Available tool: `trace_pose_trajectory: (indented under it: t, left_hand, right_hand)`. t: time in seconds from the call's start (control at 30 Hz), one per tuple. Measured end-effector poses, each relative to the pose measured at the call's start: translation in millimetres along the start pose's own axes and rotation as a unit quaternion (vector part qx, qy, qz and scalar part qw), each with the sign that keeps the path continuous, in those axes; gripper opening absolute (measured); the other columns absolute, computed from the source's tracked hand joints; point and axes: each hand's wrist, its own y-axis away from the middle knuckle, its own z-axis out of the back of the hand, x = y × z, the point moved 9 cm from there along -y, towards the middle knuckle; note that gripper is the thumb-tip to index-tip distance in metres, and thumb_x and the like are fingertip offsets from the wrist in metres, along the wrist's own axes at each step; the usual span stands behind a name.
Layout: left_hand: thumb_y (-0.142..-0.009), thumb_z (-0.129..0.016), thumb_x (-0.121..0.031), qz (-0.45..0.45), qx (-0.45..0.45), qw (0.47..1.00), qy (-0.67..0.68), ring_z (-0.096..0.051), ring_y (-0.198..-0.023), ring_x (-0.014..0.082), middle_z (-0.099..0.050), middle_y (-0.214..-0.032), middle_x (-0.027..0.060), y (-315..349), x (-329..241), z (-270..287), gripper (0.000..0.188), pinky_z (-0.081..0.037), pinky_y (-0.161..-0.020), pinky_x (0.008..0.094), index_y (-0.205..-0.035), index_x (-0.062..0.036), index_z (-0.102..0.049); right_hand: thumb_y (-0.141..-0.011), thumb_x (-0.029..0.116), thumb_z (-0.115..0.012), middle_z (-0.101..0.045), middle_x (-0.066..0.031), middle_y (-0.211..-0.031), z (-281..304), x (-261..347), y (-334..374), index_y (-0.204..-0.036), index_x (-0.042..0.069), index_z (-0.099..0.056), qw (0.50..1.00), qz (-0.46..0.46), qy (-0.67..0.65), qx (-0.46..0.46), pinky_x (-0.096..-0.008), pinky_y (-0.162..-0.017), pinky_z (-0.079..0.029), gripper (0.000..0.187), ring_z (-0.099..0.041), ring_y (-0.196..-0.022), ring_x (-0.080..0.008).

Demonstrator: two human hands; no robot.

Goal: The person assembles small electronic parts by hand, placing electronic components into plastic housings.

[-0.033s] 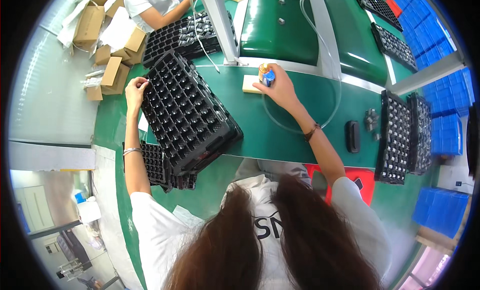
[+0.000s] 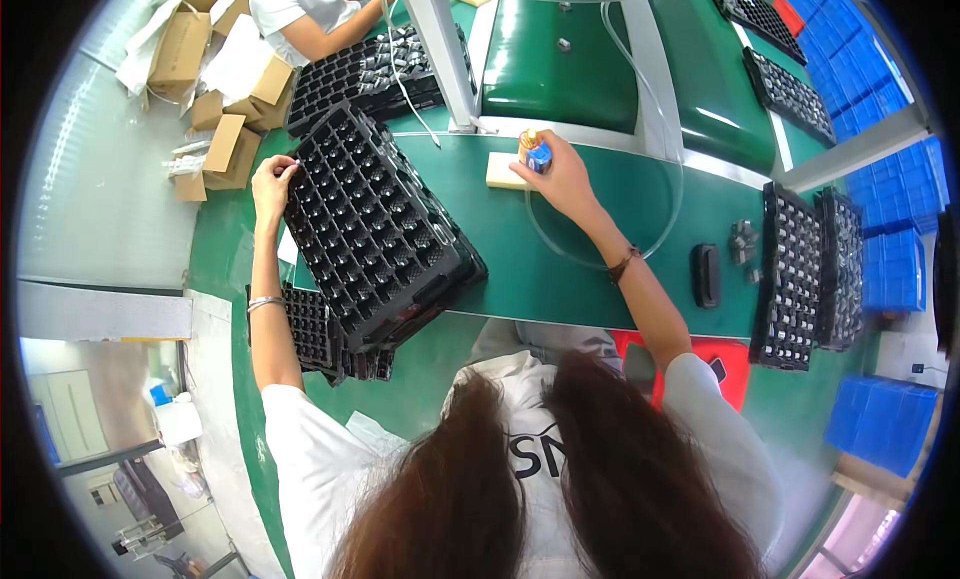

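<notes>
A stack of black plastic trays (image 2: 365, 214) with rows of pockets stands tilted on the green bench, left of the middle. At the top tray's upper left corner, my left hand (image 2: 270, 187) has its fingertips pinched together; what they hold is too small to make out. My right hand (image 2: 560, 174) is closed around a small blue and orange bottle-like object (image 2: 537, 157). Directly beside that object lies a pale yellow block (image 2: 506, 171), like a sponge, on the bench.
A clear hose (image 2: 683, 169) loops around my right forearm. On the right lie a black oblong case (image 2: 706, 275), small metal parts (image 2: 742, 241) and filled trays (image 2: 787, 279). A metal post (image 2: 447, 64) rises behind. A co-worker's arm (image 2: 325, 41) is at another tray (image 2: 350, 77). Cardboard boxes (image 2: 232, 149) stand left.
</notes>
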Motion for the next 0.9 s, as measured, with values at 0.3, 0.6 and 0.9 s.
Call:
trace_pose_trajectory:
  t: [0.3, 0.6, 0.9]
  left_hand:
    - [-0.091, -0.052, -0.012, 0.175, 0.02, 0.76, 0.626, -0.061, -0.087, 0.0218, -0.059, -0.102, 0.015, 38, -68, 3, 0.013, -0.052, -0.083, 0.0325, -0.099, -0.0011, -0.052]
    - [-0.093, -0.052, -0.022, 0.29, 0.117, 0.569, 0.76, -0.057, -0.092, 0.0142, -0.059, -0.103, 0.0108, 156, -215, -62, 0.031, -0.049, -0.084, 0.0243, -0.116, -0.0006, -0.051]
    - [-0.088, -0.057, -0.01, 0.155, 0.105, 0.715, 0.674, -0.053, -0.102, 0.0101, -0.058, -0.112, 0.0075, 135, -293, -75, 0.041, -0.04, -0.091, 0.0246, -0.127, -0.0011, -0.049]
  right_hand:
    - [-0.072, 0.03, -0.07, -0.063, -0.0168, -0.076, 22, -102, -112, -0.093, 0.003, -0.058, 0.993, -0.058, -0.03, -0.098, -0.0374, -0.065, -0.048, 0.036, -0.062, -0.072, -0.0322]
    - [-0.075, 0.037, -0.068, -0.064, -0.0196, -0.077, 8, -153, -155, -0.1, 0.004, -0.058, 0.981, -0.065, 0.124, -0.131, -0.0442, -0.068, -0.048, 0.042, -0.062, -0.076, -0.0381]
    - [-0.086, 0.031, -0.062, -0.059, -0.0039, -0.092, 28, -27, -78, -0.093, 0.004, -0.06, 0.904, -0.156, -0.392, -0.068, -0.0264, -0.069, -0.044, 0.029, -0.056, -0.079, -0.0111]
